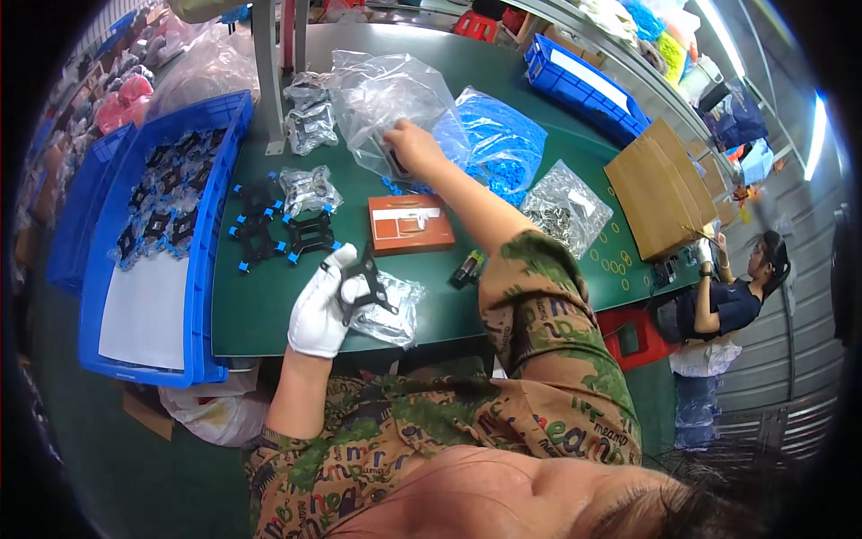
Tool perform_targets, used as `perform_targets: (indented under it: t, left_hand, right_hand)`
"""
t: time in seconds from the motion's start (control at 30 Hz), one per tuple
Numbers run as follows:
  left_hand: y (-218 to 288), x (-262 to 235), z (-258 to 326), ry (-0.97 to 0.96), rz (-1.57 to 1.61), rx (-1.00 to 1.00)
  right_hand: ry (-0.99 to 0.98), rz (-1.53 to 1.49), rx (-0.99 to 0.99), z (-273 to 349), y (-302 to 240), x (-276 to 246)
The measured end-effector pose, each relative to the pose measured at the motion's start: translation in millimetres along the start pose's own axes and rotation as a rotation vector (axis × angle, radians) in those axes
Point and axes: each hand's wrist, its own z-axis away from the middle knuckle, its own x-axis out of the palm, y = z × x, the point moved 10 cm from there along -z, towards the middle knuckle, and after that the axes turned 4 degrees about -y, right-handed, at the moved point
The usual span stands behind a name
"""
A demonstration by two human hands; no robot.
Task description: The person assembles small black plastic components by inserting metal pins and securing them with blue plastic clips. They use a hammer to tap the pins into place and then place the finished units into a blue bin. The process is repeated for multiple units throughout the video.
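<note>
My left hand (316,310), in a white glove, grips a black X-shaped bracket (368,286) near the table's front edge. Under the bracket lies a metal part in a clear bag (395,316). My bare right hand (415,148) reaches out over the table to the mouth of a large clear plastic bag (368,94). Its fingers are curled, with something dark beneath them that I cannot make out. Between the hands sits an orange box (422,235). Left of it are black brackets with blue tips (311,235) and bagged silver parts (308,190).
A blue crate (193,296) of bracket assemblies stands left. Beyond the orange box are a blue bag (503,130) with small blue pieces and a bag of metal screws (567,211). A cardboard box (660,193) stands right, where another person (732,301) works. A metal post (268,72) rises at back.
</note>
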Motion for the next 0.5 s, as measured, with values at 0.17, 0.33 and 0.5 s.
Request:
perform_targets:
  t: [0.17,0.33,0.5]
  left_hand:
    - [-3.8,17.1,7.9,-0.150,-0.264,0.074]
    - [-16.9,18.1,26.8,-0.079,-0.399,0.023]
    - [-56.8,30.5,19.9,-0.156,-0.338,-0.066]
  right_hand:
    - [0.129,-0.074,0.076,-55.8,43.3,22.6]
    - [-0.061,-0.113,-0.161,15.2,-11.0,-21.9]
    - [-0.076,-0.092,-0.156,139.8,13.2,-82.5]
